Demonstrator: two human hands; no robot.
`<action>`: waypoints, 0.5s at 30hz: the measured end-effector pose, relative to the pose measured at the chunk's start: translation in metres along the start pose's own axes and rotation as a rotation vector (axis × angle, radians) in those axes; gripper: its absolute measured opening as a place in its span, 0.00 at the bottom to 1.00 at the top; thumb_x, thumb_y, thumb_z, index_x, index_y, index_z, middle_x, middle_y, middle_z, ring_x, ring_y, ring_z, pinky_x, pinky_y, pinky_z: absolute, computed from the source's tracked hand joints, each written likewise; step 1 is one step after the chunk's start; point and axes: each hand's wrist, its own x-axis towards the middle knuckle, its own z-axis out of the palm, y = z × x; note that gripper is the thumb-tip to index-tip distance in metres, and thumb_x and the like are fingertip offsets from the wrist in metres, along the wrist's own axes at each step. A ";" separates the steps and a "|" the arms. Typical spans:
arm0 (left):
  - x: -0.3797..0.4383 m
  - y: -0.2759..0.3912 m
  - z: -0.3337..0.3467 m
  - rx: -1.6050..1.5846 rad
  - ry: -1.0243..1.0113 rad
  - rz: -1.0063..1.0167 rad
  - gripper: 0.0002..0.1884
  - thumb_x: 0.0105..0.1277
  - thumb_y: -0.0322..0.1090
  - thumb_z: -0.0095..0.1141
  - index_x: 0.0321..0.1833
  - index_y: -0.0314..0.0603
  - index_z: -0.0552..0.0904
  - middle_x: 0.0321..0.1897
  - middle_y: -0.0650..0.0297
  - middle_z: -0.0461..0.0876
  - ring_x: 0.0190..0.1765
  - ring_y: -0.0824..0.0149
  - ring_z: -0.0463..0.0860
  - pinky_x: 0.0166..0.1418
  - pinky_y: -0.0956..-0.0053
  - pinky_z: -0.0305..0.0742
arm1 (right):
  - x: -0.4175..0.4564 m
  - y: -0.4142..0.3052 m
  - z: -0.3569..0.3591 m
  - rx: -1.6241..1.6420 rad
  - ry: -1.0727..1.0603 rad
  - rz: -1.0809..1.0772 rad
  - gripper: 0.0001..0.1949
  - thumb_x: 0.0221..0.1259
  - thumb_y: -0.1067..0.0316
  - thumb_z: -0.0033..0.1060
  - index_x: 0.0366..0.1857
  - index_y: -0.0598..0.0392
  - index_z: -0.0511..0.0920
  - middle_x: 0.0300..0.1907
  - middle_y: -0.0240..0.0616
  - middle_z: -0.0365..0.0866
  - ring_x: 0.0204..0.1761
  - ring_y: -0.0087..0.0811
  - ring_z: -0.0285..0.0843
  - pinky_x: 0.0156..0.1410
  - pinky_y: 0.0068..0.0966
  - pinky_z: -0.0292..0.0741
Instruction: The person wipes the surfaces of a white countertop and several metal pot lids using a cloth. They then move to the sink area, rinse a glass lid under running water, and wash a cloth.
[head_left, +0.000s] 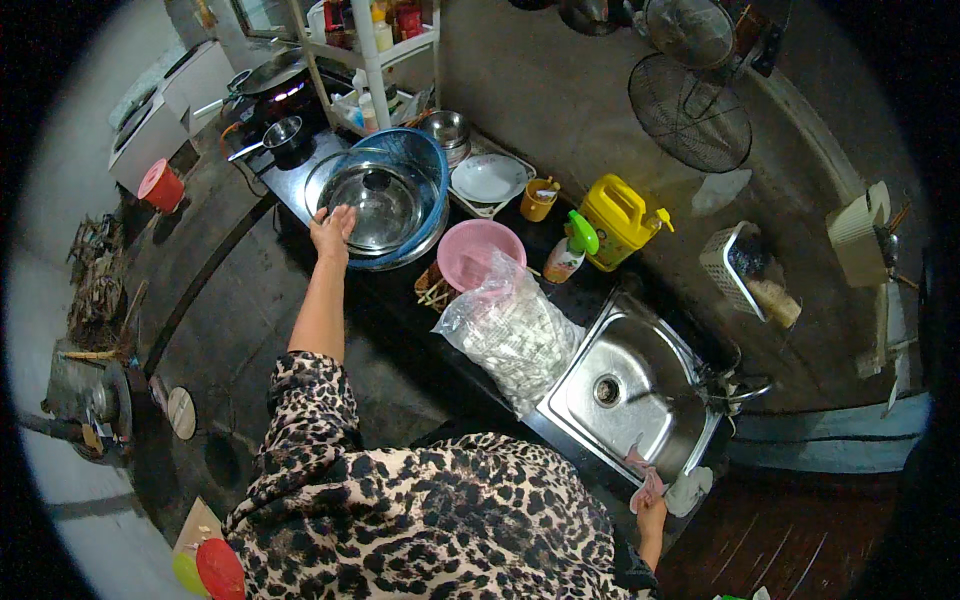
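Note:
My left hand (334, 227), fingers spread, is at the near edge of a stack of basins on the dark counter. A glass lid (315, 184) lies on a metal bowl (375, 206) inside a blue plastic basin (429, 161); whether the hand touches the lid cannot be told. Far to the right, my right hand (651, 514) grips a pink cloth (646, 487) at the front corner of the stainless steel sink (622, 397). A pale cloth (688, 491) lies beside it. Between the hands are a pink plastic basket (480, 251) and a clear plastic bag with whitish contents (517, 337).
Behind the basins are a white dish (490, 178) and stacked metal bowls (446, 131). A green-topped spray bottle (566, 255) and a yellow jug (619, 217) stand near the wall. A small saucepan (283, 133) sits at the left, beyond the basins. The faucet (739, 391) is behind the sink.

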 end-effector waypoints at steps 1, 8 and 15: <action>0.010 0.016 -0.014 0.249 0.020 0.051 0.24 0.63 0.30 0.62 0.57 0.28 0.66 0.45 0.45 0.78 0.39 0.53 0.85 0.41 0.63 0.83 | 0.009 -0.034 0.012 -0.023 0.029 -0.110 0.23 0.62 0.71 0.54 0.63 0.58 0.70 0.57 0.52 0.76 0.53 0.45 0.78 0.54 0.33 0.75; -0.004 0.024 -0.021 1.475 0.168 0.167 0.35 0.64 0.59 0.54 0.57 0.29 0.70 0.57 0.40 0.67 0.58 0.41 0.74 0.56 0.51 0.73 | 0.005 -0.091 0.010 -0.123 -0.060 0.218 0.19 0.61 0.67 0.60 0.55 0.59 0.74 0.51 0.52 0.79 0.46 0.48 0.81 0.49 0.34 0.76; 0.042 -0.004 -0.057 1.163 0.112 0.178 0.35 0.67 0.59 0.47 0.58 0.25 0.72 0.54 0.34 0.74 0.57 0.39 0.75 0.60 0.54 0.70 | -0.006 -0.090 0.024 -0.199 -0.034 0.176 0.17 0.61 0.67 0.61 0.52 0.60 0.76 0.45 0.55 0.81 0.45 0.50 0.81 0.46 0.40 0.77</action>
